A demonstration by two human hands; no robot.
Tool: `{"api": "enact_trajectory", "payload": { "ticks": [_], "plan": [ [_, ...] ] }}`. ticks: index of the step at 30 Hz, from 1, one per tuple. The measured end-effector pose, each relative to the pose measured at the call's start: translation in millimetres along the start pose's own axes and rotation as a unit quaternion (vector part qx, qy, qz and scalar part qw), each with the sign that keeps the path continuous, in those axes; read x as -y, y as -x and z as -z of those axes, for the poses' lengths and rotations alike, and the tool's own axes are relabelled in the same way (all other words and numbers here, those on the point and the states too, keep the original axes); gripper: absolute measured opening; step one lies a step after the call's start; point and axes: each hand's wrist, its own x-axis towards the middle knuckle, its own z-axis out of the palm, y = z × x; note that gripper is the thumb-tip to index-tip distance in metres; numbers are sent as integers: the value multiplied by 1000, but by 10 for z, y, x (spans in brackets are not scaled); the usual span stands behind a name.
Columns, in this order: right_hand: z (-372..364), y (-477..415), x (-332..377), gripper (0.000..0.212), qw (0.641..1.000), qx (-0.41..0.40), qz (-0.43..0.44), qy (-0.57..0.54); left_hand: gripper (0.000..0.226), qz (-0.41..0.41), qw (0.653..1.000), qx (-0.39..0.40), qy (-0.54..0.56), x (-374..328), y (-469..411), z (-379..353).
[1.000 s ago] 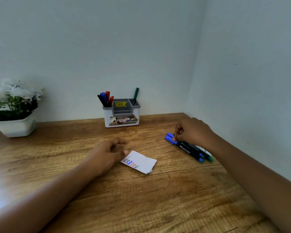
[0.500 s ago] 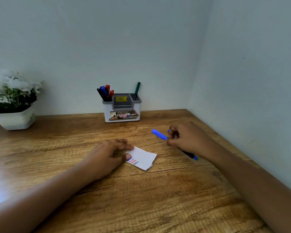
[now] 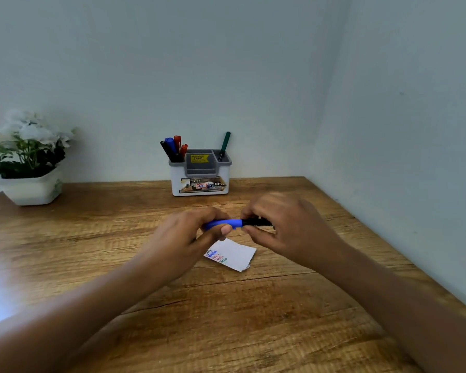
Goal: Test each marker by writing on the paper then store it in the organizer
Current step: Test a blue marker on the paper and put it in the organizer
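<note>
With the left hand pinching the blue cap and the right hand gripping the marker barrel above the paper, a sudden cap release could smear ink on fingers.

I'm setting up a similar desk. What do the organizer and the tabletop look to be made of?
The organizer looks like moulded plastic: smooth white body, grey compartments, printed label, price sticker. The tabletop shows brown wood grain with a matte finish; solid wood or laminate, I cannot tell.
</note>
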Motion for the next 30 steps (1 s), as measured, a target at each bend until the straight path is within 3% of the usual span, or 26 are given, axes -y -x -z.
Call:
{"api": "enact_trajectory", "payload": {
  "ticks": [9,12,13,15,17,19,21,23,25,28,29,30],
  "plan": [
    [57,-34,-26,22,998,-2,32,-54,6,-69,997,-44,-5,28,-17,194],
    [53,-24,-28,24,997,25,17,-66,14,-90,993,-63,-38,58,7,210],
    [96,-3,-93,22,998,17,-9,-67,5,-68,994,-72,-44,146,-6,286],
    [250,58,-343,12,987,-28,-124,-97,24,5,988,-150,-37,440,-4,567],
    [372,123,-556,3,961,-42,-231,-145,15,63,971,-231,-21,701,61,841],
    [316,124,-558,10,940,2,-264,-215,15,37,974,-224,-9,726,110,867],
    [174,98,-413,17,903,47,-251,-347,28,-52,987,-153,-19,559,106,653],
    [94,92,-301,24,837,49,-242,-489,44,-141,987,-73,-23,395,126,451],
    [105,84,-262,25,752,15,-260,-606,39,-204,979,-2,-10,409,152,315],
    [112,64,-223,31,593,-24,-275,-756,29,-255,964,78,-21,440,207,173],
    [88,59,-202,32,573,-28,-270,-773,28,-265,959,98,-23,444,217,138],
    [50,57,-166,31,575,-31,-272,-771,29,-270,956,110,-24,448,220,117]
  ]
}}
